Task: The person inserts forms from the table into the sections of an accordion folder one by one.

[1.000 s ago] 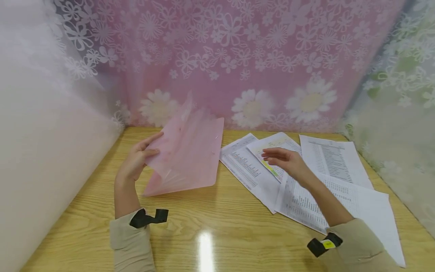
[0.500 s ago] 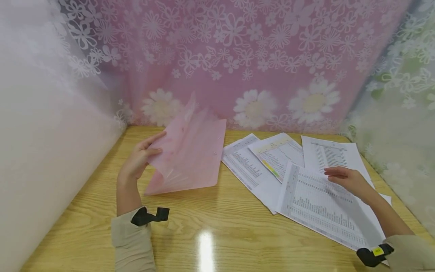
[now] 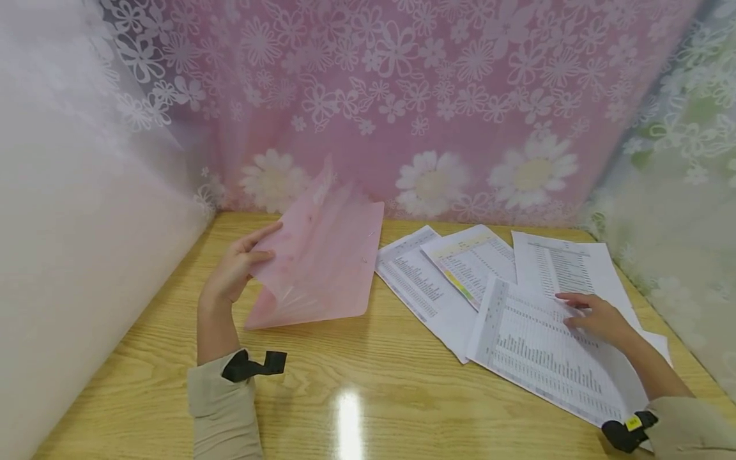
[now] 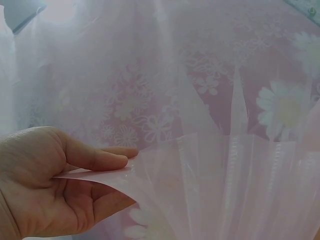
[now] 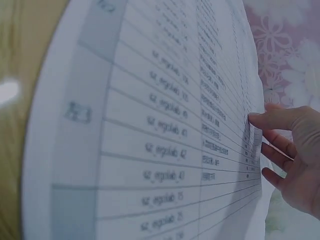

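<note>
In the head view my left hand (image 3: 232, 271) holds the cover of a translucent pink display folder (image 3: 339, 275), standing partly opened on the table. The left wrist view shows the cover's edge (image 4: 95, 176) pinched between thumb and fingers, with several clear pockets (image 4: 235, 180) fanned beside it. My right hand (image 3: 600, 322) is over the upper part of the front printed sheet (image 3: 546, 345), fingers loosely bent and spread. In the right wrist view, the thumb of that hand (image 5: 305, 155) is at the sheet's edge (image 5: 257, 100); whether it touches is hard to tell.
More printed sheets overlap behind the front one: a left sheet (image 3: 411, 275), a sheet with a yellow-green stripe (image 3: 474, 259) and a back right sheet (image 3: 560, 262). Flowered cloth (image 3: 431, 115) hangs behind the wooden table (image 3: 310, 396). A pale partition (image 3: 86, 255) borders the left.
My right hand has moved right and down from above the striped sheet to the front sheet, its fingers spreading lately. My left hand keeps its grip on the folder cover.
</note>
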Demonstrator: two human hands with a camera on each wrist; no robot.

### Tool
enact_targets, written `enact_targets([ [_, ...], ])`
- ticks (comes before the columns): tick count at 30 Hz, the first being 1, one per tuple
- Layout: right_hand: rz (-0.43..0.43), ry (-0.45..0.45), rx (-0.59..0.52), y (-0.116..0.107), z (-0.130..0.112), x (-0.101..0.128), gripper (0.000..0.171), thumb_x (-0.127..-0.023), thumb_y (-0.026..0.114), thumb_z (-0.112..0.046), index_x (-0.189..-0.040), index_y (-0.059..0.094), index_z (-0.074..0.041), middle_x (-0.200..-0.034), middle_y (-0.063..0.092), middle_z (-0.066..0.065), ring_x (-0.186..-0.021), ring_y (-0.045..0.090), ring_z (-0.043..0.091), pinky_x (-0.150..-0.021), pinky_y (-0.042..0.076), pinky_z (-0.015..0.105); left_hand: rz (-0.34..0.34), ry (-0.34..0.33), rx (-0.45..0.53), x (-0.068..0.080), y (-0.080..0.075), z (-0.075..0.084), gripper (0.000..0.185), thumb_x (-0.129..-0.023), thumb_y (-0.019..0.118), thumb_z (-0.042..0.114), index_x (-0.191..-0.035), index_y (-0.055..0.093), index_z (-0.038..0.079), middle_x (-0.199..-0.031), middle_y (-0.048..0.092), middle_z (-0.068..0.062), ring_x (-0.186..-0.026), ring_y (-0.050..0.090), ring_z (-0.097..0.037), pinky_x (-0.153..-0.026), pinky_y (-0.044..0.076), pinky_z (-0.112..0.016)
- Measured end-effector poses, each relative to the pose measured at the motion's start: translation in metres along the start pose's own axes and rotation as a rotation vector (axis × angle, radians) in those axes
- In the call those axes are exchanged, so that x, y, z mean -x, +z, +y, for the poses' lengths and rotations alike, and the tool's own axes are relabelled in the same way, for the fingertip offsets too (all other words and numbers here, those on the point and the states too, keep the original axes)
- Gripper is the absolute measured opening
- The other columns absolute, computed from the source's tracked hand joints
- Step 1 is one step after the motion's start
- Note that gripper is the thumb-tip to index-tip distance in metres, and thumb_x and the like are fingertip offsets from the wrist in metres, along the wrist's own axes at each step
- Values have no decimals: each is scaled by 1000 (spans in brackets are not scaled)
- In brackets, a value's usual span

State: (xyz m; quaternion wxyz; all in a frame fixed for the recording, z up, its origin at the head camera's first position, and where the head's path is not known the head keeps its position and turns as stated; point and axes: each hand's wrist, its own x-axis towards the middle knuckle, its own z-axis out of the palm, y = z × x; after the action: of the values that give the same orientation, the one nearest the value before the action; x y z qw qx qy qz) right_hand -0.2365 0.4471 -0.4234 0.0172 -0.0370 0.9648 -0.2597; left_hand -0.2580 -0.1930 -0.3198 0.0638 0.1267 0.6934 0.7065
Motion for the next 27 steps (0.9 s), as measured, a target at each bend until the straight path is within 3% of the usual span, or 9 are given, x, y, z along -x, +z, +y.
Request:
enact_targets([
  [5,47,-68,41,2,-5,0,47,-78,63,0,-123,53,4,-107,47,28,-92,47,42,-70,42,51,-6,2,-14,-1,0,-1,50,-96,41,0,-144,32,10,-135,37,-15,-84,59,-12,-68,49,-25],
  [11,67,-91,57,0,-7,4,22,-80,59,5,-99,69,-1,-101,56,23,-82,51,32,-64,43,35,-16,4,-28,-2,1,0,51,-95,41,0,-144,31,9,-138,34,-17,-90,57,-12,-71,48,-25],
  [14,63,-126,76,-4,-9,5,18,-80,60,5,-92,71,-3,-96,62,20,-80,54,25,-63,43,29,-20,2,-35,-1,2,1,51,-96,40,-1,-144,30,9,-140,32,-17,-92,56,-13,-72,48,-24],
  [18,-3,-148,74,-13,-11,6,16,-81,62,3,-93,72,1,-95,64,19,-82,56,22,-63,44,22,-25,-3,-31,-1,2,2,51,-96,40,-1,-145,29,9,-140,31,-17,-92,56,-12,-72,48,-24],
  [21,-96,-100,27,-22,-14,7,16,-83,59,1,-95,71,4,-96,64,20,-82,55,22,-63,44,22,-25,-5,-25,-2,2,1,51,-96,40,-1,-145,29,9,-139,32,-18,-93,56,-13,-73,48,-24],
  [27,-244,6,-204,-35,-21,10,23,-89,49,2,-102,66,10,-100,60,23,-73,57,25,-59,49,32,-26,-2,-24,-2,2,1,51,-96,40,0,-145,30,8,-140,32,-18,-94,56,-13,-74,48,-24],
])
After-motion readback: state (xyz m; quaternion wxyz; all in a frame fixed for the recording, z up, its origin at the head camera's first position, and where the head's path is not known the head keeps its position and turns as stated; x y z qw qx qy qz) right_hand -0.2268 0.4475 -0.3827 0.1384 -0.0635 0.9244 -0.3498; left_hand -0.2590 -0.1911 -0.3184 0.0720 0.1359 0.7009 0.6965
